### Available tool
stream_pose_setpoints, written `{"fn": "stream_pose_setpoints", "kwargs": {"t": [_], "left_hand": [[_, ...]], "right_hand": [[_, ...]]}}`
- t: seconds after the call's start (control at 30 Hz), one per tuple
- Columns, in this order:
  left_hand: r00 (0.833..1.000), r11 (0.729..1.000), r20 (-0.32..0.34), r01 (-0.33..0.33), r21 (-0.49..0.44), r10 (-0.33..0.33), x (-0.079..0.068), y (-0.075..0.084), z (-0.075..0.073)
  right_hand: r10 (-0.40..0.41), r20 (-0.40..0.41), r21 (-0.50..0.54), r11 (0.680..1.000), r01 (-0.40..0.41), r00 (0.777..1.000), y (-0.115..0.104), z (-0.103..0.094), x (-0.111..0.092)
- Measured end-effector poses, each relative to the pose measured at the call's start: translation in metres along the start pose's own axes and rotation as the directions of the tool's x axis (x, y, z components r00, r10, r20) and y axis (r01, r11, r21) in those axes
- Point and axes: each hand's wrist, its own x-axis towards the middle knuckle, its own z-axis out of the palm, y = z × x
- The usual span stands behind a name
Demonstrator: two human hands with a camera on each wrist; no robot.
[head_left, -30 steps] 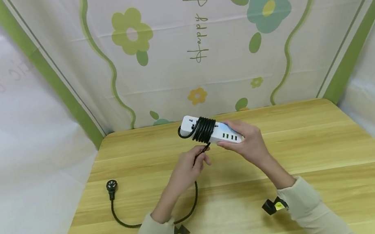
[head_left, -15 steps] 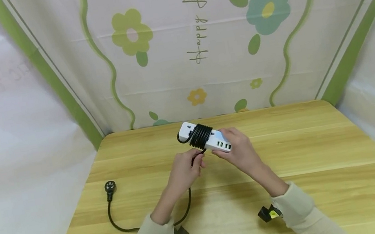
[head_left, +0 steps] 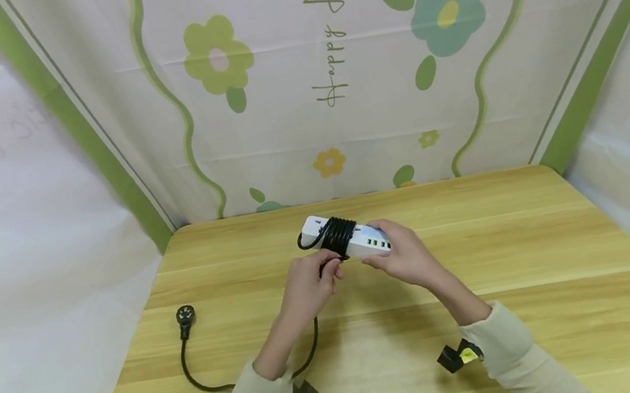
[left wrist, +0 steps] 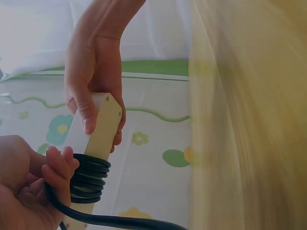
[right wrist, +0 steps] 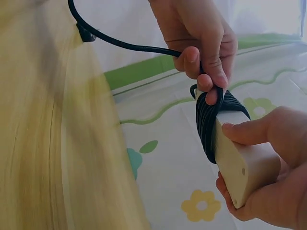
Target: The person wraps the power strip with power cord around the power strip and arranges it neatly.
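- Power strip held above the far part of the tabletop, long axis running far left to near right
- Right hand: grip clamped on its right end
- Left hand: grip pinching black cord at near side of the wound turns, nearer them than right hand
- Plug on tabletop, left

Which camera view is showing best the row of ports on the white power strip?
The head view: the ports face upward there, beside the right hand. Both wrist views show only other faces of the power strip, without any visible port.
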Motion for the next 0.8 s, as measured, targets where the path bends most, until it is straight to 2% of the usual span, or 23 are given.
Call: {"fn": "stream_pose_setpoints", "kwargs": {"t": [0.13,0.3,0.53,0.6,0.7,0.8], "left_hand": [[1.000,1.000,-0.013,-0.004,0.003,0.004,-0.001,0.003,-0.001],[1.000,0.999,-0.007,0.001,0.045,0.000,-0.002,0.007,0.001],[0.989,0.998,0.137,0.044,0.036,-0.048,-0.002,0.005,0.007],[0.985,0.998,0.172,0.023,0.060,-0.033,-0.003,0.004,0.007],[0.979,0.992,0.205,-0.023,0.120,-0.002,-0.003,0.007,0.003],[0.981,0.965,0.192,-0.072,0.253,0.023,-0.004,0.011,-0.003]], "right_hand": [[0.030,-0.025,0.028,0.999,-0.030,0.999,0.001,0.001,-0.002],[-0.006,-0.153,0.009,1.000,0.007,0.988,0.001,0.007,-0.002],[-0.095,-0.311,-0.087,0.994,0.071,0.946,0.012,0.005,0.004],[-0.112,-0.342,-0.116,0.990,0.076,0.933,0.016,0.003,0.006],[-0.125,-0.358,-0.140,0.987,0.079,0.925,0.021,0.001,0.009],[-0.146,-0.342,-0.160,0.982,0.096,0.928,0.024,0.001,0.010]]}}
